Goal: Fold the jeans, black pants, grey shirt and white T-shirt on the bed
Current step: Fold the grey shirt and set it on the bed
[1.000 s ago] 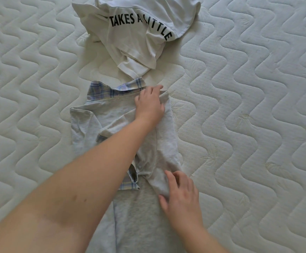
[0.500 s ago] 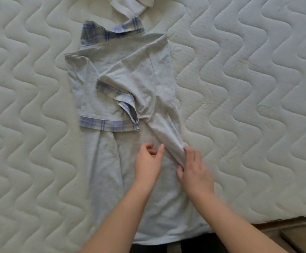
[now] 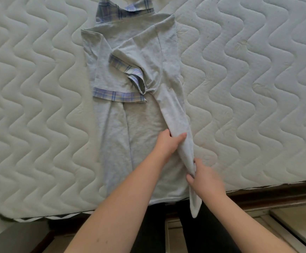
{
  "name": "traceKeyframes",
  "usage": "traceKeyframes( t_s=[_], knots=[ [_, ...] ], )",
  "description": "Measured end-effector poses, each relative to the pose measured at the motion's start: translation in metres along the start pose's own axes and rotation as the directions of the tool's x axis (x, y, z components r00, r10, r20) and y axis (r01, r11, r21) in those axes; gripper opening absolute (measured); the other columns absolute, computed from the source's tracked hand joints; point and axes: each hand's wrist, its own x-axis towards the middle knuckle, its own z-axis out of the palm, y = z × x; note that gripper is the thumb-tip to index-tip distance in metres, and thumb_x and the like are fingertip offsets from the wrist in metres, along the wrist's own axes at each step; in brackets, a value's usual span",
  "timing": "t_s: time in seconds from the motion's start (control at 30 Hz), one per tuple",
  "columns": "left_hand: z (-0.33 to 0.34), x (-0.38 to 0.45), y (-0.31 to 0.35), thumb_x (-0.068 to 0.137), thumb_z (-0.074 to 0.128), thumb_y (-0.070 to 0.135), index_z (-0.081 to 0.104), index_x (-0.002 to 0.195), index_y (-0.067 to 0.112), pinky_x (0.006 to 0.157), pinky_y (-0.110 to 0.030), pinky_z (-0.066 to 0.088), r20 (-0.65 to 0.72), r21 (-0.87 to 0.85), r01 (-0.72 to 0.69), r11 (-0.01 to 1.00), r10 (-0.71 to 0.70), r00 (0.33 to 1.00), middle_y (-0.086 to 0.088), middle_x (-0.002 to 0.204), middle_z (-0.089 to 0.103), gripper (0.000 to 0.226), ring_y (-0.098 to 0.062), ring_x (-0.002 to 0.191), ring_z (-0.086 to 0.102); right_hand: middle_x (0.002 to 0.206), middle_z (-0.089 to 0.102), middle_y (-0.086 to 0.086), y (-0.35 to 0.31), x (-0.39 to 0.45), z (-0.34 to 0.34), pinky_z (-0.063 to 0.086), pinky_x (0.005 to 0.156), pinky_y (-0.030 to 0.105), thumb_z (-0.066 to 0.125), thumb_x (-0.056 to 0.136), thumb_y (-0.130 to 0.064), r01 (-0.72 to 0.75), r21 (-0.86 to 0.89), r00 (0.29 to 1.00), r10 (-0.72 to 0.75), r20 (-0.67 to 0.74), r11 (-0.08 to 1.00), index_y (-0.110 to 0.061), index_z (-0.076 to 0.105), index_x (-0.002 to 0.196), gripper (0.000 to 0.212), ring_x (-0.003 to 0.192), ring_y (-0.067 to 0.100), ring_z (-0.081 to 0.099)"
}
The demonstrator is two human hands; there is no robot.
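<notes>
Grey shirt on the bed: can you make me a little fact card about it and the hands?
shirt: grey shirt lying flat on the mattress
trim: blue plaid collar and sleeve cuffs
folded part: right side gathered into a long bunched strip
left hand: grips the strip midway
right hand: pinches the strip lower down
hem: reaches the mattress edge

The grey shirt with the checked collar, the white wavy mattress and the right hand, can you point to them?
Grey cotton shirt with checked collar (image 3: 143, 123): head view, flat middle of its body.
White wavy-quilted mattress (image 3: 249, 88): head view, bare quilting right of the shirt.
Right hand (image 3: 206, 178): head view, its back.
</notes>
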Motion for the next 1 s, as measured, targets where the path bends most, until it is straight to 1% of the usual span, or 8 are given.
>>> traceKeyframes(
  t_s=[0.2,0.3,0.4,0.57,0.73,0.87,0.93,1.0],
  knots=[
    [-0.028,-0.016,-0.038,0.09,0.066,0.028,0.062,0.111,0.012,0.091,-0.036,0.052,-0.14,0.258,-0.059,0.964,0.098,0.985,-0.009,0.111,0.07,0.027,-0.022,0.1,0.065,0.119,0.063,0.004,-0.016,-0.014,0.011,0.049,0.079,0.036,0.035,0.093,-0.065,0.014,-0.061,1.0,-0.014,0.002,0.998,-0.022,0.044,0.135,0.06,0.104,0.024,0.063],
    [-0.036,-0.024,-0.064,0.086,0.073,0.028,0.063,0.109,0.012,0.089,-0.037,0.055,-0.048,0.217,0.019,0.976,-0.009,0.999,-0.008,0.107,0.071,0.03,-0.021,0.097,0.068,0.13,0.053,0.01,-0.009,-0.003,0.013,0.045,0.093,0.04,0.045,0.095,-0.055,-0.067,0.146,0.991,0.083,-0.107,0.987,-0.017,0.043,0.139,0.058,0.115,0.029,0.055],
    [-0.036,-0.029,-0.078,0.09,0.068,0.026,0.061,0.12,0.009,0.092,-0.04,0.055,-0.015,0.197,0.037,0.98,-0.035,0.999,-0.006,0.109,0.07,0.036,-0.019,0.097,0.067,0.133,0.05,0.011,0.002,0.018,0.011,0.041,0.101,0.039,0.057,0.094,-0.042,-0.117,0.467,0.986,0.158,-0.049,0.877,-0.013,0.043,0.14,0.056,0.121,0.026,0.05],
    [-0.036,-0.035,-0.085,0.094,0.061,0.028,0.055,0.118,0.016,0.093,-0.044,0.051,-0.096,0.245,-0.062,0.968,0.088,0.991,-0.007,0.111,0.068,0.028,-0.024,0.101,0.065,0.098,0.058,-0.003,0.013,0.036,0.014,0.043,0.078,0.031,0.067,0.084,-0.053,-0.201,0.511,0.979,0.165,0.116,0.836,-0.018,0.055,0.117,0.05,0.094,0.018,0.057],
    [-0.034,-0.054,-0.109,0.084,0.075,0.034,0.051,0.121,0.015,0.091,-0.033,0.051,-0.004,0.201,0.03,0.979,-0.03,1.0,0.003,0.113,0.063,0.048,-0.014,0.102,0.061,0.067,0.051,-0.007,0.012,0.027,0.034,0.03,0.051,0.026,0.066,0.087,-0.041,-0.143,0.382,0.987,0.102,0.126,0.913,-0.025,0.048,0.068,0.031,0.065,0.014,0.051],
    [-0.026,-0.067,-0.13,0.088,0.072,0.029,0.06,0.114,0.013,0.089,-0.033,0.053,0.065,0.241,0.116,0.964,-0.135,0.989,-0.006,0.106,0.069,0.033,-0.021,0.098,0.066,0.075,0.053,-0.007,0.02,0.018,0.039,0.03,0.053,0.027,0.063,0.09,-0.04,-0.197,0.442,0.98,0.164,0.111,0.875,-0.023,0.048,0.081,0.025,0.067,0.01,0.05],
    [-0.022,-0.072,-0.14,0.091,0.067,0.031,0.061,0.1,0.013,0.082,-0.034,0.051,0.015,0.298,0.133,0.945,-0.144,0.989,-0.008,0.095,0.069,0.02,-0.025,0.091,0.065,0.079,0.055,-0.008,0.026,0.013,0.039,0.032,0.055,0.027,0.063,0.09,-0.042,-0.191,0.452,0.982,0.17,0.087,0.871,-0.023,0.049,0.089,0.023,0.072,0.011,0.053],
    [-0.019,-0.076,-0.149,0.092,0.065,0.03,0.06,0.1,0.011,0.084,-0.038,0.051,-0.023,0.336,0.139,0.932,-0.139,0.99,-0.012,0.098,0.068,0.022,-0.029,0.093,0.064,0.085,0.058,-0.009,0.034,0.009,0.04,0.038,0.063,0.03,0.062,0.09,-0.045,-0.156,0.394,0.986,0.121,0.111,0.906,-0.021,0.053,0.1,0.027,0.081,0.016,0.057]
  ],
)
